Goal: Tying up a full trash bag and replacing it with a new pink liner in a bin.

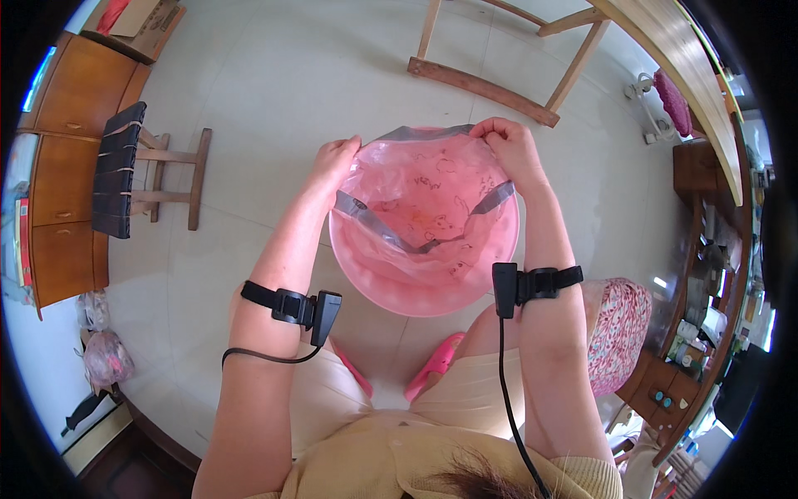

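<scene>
A thin, see-through plastic bag [430, 187] with a dark grey band along its rim and small printed drawings is stretched between my two hands. My left hand [336, 161] pinches the bag's rim at the far left. On the other side, my right hand [510, 148] grips the rim near its far right corner. The bag's mouth gapes, and the grey band sags on the side nearest me. Below and around the bag is a round pink plastic basin [424, 299], in front of my feet. How far the bag reaches into the basin is hard to tell.
A black-seated wooden stool [118, 171] stands at left by wooden cabinets [68, 181]. A wooden table frame [483, 90] is ahead. A floral-covered seat [620, 337] lies at right, near a cluttered desk [661, 387]. Cables run from black straps [542, 284] on my forearms.
</scene>
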Demonstrator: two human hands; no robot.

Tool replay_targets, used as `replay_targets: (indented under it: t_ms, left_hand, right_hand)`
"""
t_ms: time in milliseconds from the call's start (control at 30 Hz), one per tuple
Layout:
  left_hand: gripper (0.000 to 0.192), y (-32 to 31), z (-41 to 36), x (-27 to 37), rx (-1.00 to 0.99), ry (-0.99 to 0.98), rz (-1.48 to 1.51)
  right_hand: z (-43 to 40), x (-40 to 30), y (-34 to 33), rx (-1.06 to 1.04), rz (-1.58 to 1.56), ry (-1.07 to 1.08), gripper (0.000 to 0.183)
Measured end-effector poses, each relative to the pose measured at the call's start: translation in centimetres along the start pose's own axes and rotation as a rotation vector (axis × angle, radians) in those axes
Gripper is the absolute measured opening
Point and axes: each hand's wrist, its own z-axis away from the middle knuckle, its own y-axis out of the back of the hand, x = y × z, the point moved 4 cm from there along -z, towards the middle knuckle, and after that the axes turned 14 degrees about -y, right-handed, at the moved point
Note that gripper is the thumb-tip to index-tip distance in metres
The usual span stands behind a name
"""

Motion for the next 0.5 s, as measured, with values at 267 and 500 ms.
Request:
replay_targets:
  t_ms: [267, 500]
  left_hand:
    - [0.023, 1.9, -0.1, 0.0, 0.238, -0.125, 0.059]
    - [0.014, 1.7, 0.5, -0.4, 0.155, 0.014, 0.028]
  right_hand:
    - [-0.7, 0.8, 0.2, 0.203, 0.354, 0.030, 0.030]
    - [-0.6, 2.3, 0.5, 0.101, 0.286, -0.145, 0.033]
